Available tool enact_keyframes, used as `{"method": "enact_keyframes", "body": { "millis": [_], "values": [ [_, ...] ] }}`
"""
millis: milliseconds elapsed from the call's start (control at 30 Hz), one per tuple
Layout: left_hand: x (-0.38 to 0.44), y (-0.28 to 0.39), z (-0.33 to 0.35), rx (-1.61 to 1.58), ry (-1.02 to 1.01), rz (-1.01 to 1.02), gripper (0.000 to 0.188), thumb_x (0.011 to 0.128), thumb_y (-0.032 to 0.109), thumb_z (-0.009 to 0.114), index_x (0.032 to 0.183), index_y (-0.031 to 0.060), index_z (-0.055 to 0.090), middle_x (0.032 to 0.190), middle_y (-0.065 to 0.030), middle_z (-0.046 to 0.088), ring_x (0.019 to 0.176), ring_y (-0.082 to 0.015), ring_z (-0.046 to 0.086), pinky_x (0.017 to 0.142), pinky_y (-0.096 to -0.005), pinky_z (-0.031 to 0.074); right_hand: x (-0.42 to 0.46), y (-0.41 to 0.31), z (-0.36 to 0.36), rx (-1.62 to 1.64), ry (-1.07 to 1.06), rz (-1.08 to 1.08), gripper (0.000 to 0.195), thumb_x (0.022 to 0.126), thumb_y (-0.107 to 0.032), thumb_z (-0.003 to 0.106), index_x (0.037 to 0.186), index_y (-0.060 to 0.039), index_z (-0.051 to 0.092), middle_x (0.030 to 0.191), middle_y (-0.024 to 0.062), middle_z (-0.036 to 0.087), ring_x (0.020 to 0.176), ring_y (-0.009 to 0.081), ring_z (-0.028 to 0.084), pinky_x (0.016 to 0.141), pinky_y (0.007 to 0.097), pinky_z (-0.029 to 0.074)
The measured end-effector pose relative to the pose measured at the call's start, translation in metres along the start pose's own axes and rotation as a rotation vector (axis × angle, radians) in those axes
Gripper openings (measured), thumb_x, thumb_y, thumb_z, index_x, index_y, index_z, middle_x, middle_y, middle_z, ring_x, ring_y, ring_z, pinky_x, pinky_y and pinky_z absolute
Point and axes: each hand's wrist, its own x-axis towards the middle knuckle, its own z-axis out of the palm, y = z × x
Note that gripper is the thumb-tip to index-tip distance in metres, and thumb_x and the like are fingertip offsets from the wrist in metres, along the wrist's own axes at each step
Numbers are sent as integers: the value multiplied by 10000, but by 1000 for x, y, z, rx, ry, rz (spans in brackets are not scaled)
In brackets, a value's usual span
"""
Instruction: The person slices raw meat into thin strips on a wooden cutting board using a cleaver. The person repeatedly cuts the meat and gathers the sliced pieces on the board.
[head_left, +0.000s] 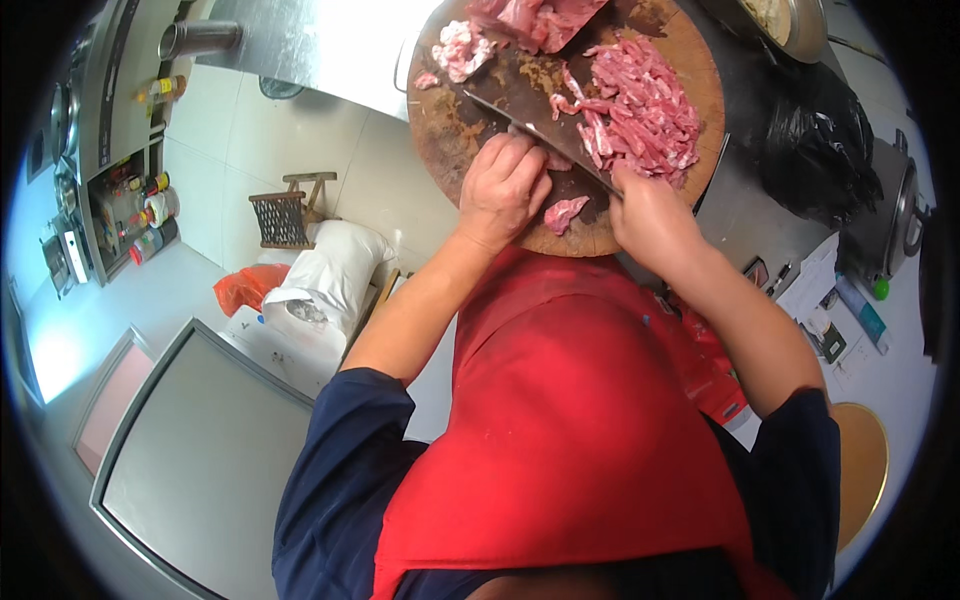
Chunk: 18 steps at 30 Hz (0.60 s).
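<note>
My right hand (649, 217) grips the handle of a cleaver (551, 144), its blade slanting across a round wooden chopping block (442, 157). Curled close against the blade, my left hand (504, 180) holds down a piece of raw meat (559, 160), which the fingers mostly hide. A heap of raw meat strips (645, 112) lies right of the blade. One small meat chunk (565, 214) sits between my wrists near the block's front edge. At the far side are a large raw meat piece (536, 22) and some whitish fatty trimmings (463, 51).
A black plastic bag (817, 142) and a metal pot (806, 26) stand right of the block. Papers (810, 281) and a tube (862, 311) lie nearer on that side. Left on the floor are a small stool (281, 217) and a white sack (330, 262).
</note>
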Motion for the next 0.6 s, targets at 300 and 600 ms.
{"method": "enact_keyframes", "body": {
  "millis": [300, 600],
  "values": [
    [-2, 0, -5, 27, 13, 10, 306, 805, 66, 821, 1098, 48, 736, 1179, -128, 702, 1143, -357, 682, 1017, -447, 574, 23, -22, 5, -54, 77, -64, 186, 933, -64, 641, 1088, 15, 704, 946, 319, 757, 934, 520, 749, 853, 610, 593],
    [-4, -1, 5, -24, 29, 21, 245, 820, 86, 795, 1055, 49, 735, 1157, -119, 716, 1114, -347, 684, 1009, -449, 576, 8, -16, 5, -70, 106, 27, 224, 948, -125, 675, 1122, 6, 726, 1010, 314, 761, 1003, 500, 744, 907, 592, 588]
  ]
}}
